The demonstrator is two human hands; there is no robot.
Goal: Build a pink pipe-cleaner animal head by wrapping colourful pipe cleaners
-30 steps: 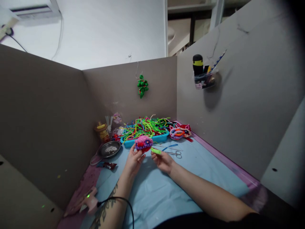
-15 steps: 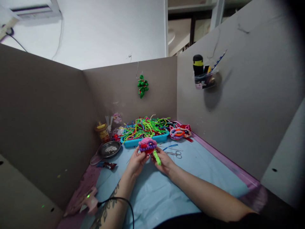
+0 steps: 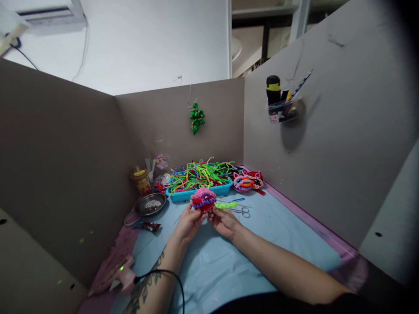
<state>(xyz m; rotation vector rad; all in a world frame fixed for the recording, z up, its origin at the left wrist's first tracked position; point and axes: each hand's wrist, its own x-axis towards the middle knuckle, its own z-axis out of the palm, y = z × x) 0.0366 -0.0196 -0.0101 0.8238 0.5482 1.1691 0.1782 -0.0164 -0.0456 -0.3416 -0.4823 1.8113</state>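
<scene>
My left hand [image 3: 189, 222] pinches a fuzzy pink and purple pipe-cleaner head [image 3: 203, 198] from below and holds it above the light blue mat [image 3: 229, 266]. My right hand [image 3: 224, 221] is closed on a short green pipe cleaner [image 3: 225, 204], which lies level and touches the head's right side. Both hands meet just in front of a blue tray [image 3: 199, 191] heaped with coloured pipe cleaners.
Scissors [image 3: 241, 211] lie right of the hands. Finished pipe-cleaner faces [image 3: 247, 180] sit at the back right. A metal dish [image 3: 150, 204] and a jar [image 3: 140, 179] stand at the left. A glue gun [image 3: 123, 274] with a cord rests near my left forearm. Cardboard walls enclose the desk.
My right hand brought the green pipe cleaner up against the head, then swung it from pointing down to lying level. The head moved slightly right.
</scene>
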